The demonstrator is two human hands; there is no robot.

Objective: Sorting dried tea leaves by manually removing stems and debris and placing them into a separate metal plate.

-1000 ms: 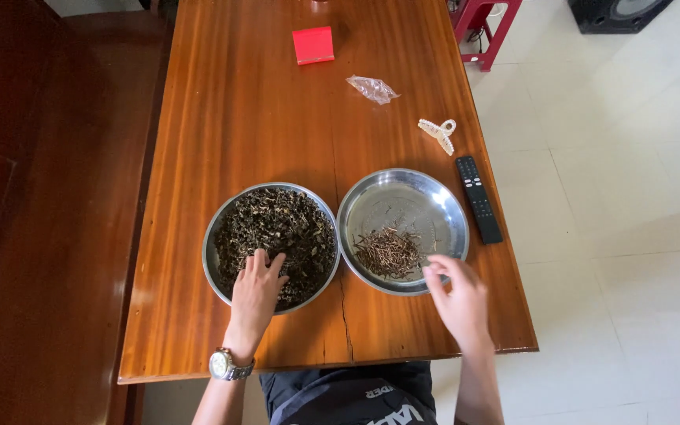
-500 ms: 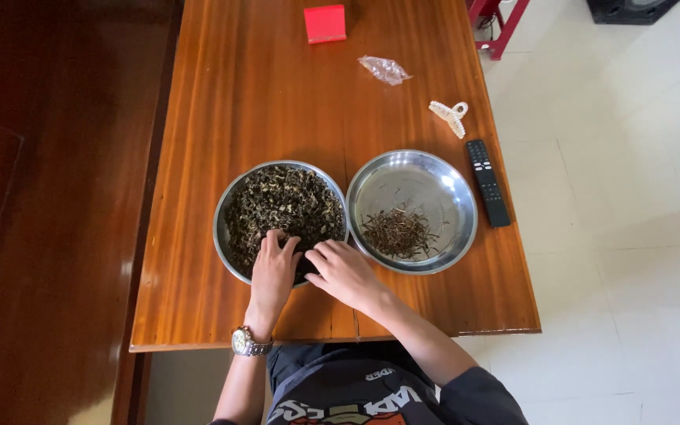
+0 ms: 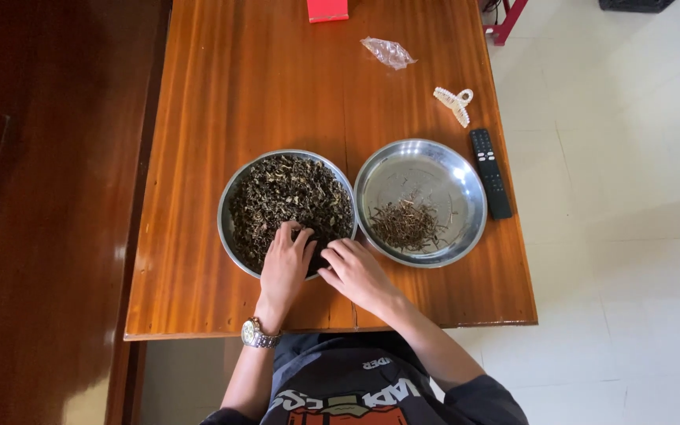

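Observation:
Two round steel plates sit side by side on a brown wooden table (image 3: 238, 94). The left plate (image 3: 226, 212) is heaped with dark dried leaves (image 3: 285, 193). The right plate (image 3: 466, 189) holds a small pile of thin brown stems (image 3: 409, 224). My left hand (image 3: 285, 264), with a wristwatch, rests palm down in the leaves at the near edge of the left plate. My right hand (image 3: 353, 270) is right beside it, fingertips in the same leaves. Whether either hand pinches anything is hidden.
A black remote control (image 3: 490, 172) lies right of the right plate. A cream hair claw clip (image 3: 454, 103), a crumpled clear plastic wrapper (image 3: 388, 52) and a red box (image 3: 327, 9) lie farther back. White tiled floor is to the right, a dark wooden bench to the left.
My right hand moved from the near edge of the stem plate across to the leaf plate, beside my left hand. The view shifted slightly, so the table appears lower.

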